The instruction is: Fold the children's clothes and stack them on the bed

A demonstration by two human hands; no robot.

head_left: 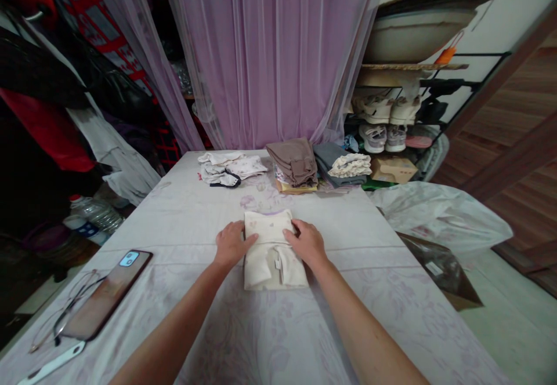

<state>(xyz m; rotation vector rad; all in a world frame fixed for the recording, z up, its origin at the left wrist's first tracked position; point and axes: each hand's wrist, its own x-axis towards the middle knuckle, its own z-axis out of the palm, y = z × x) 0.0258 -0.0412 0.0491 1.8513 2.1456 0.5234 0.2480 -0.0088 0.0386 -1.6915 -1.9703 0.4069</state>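
A small cream garment (275,269) with a faint print lies partly folded on the table (187,222). Its far part is doubled over toward me, and a small white label shows on the near part. My left hand (232,243) grips the garment's left edge, thumb on top, the other fingers around the side. At the right edge my right hand (308,241) has hold of it in the same way. The fingertips of both hands are partly hidden.
Beyond the garment lie light-coloured clothes (235,167), a brown folded garment (296,162) on a stack, and grey clothing (337,164) topped by a ruffled cream piece (350,165). At front left are a phone (107,298), glasses (72,307) and a white-handled item (54,364).
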